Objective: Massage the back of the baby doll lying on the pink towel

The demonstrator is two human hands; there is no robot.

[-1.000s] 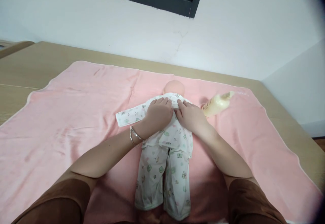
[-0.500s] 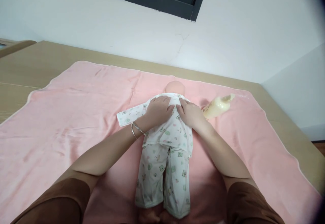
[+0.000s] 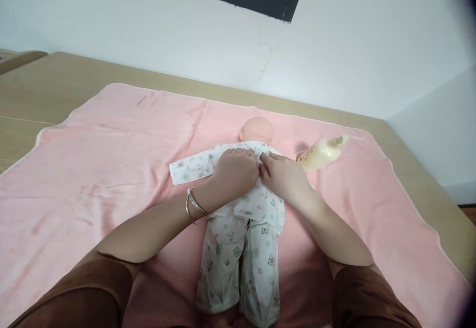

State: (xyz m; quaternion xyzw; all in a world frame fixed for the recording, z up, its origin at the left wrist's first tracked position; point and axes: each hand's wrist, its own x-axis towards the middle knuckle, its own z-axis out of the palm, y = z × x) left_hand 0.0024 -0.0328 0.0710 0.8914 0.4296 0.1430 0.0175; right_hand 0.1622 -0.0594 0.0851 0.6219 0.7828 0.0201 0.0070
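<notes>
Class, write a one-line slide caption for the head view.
Left hand and right hand on the patterned top of a doll lying on a pink blanket, a pale bottle nearby.

The head camera looks forward and down, close up.

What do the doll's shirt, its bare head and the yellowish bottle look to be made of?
Shirt: soft, matte printed fabric, perhaps cotton, given its creases and loose hem.
Head: probably vinyl or similar plastic; smooth and evenly coloured.
Bottle: likely glossy plastic, judging by its bright highlights, though glass isn't ruled out.
</notes>
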